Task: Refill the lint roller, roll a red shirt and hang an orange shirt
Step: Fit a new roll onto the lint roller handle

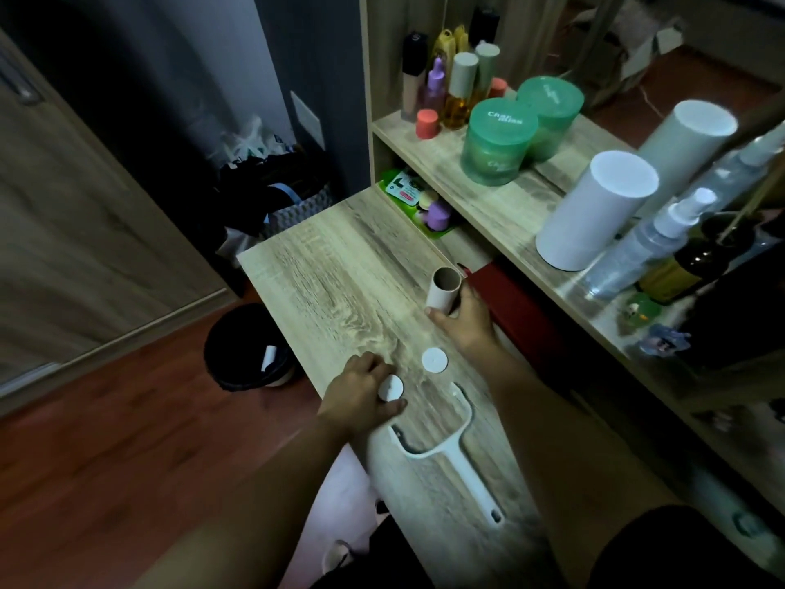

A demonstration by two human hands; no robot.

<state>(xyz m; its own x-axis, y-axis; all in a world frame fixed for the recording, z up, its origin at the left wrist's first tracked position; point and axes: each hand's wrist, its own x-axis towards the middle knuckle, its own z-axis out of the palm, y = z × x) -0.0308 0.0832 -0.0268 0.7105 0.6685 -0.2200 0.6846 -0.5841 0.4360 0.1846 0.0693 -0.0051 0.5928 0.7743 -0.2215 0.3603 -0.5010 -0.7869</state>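
The white lint roller frame [456, 457] lies flat on the wooden desk [323, 265], its fork bare and its handle pointing toward me. My right hand [465, 318] is shut on an empty cardboard core [444, 289], holding it upright on the desk. My left hand [361, 393] rests at the desk's left edge, fingers closed on a small white end cap [391, 387]. A second white end cap [435, 360] lies flat between my hands. A white refill roll [594, 210] stands on the shelf to the right. No shirt is in view.
A black waste bin [246, 346] stands on the red-brown floor left of the desk. Green jars [499, 140], bottles and a spray bottle [650, 244] crowd the shelf. A red box [522, 312] sits under the shelf beside my right hand. A bag of clothes [272, 193] lies behind the desk.
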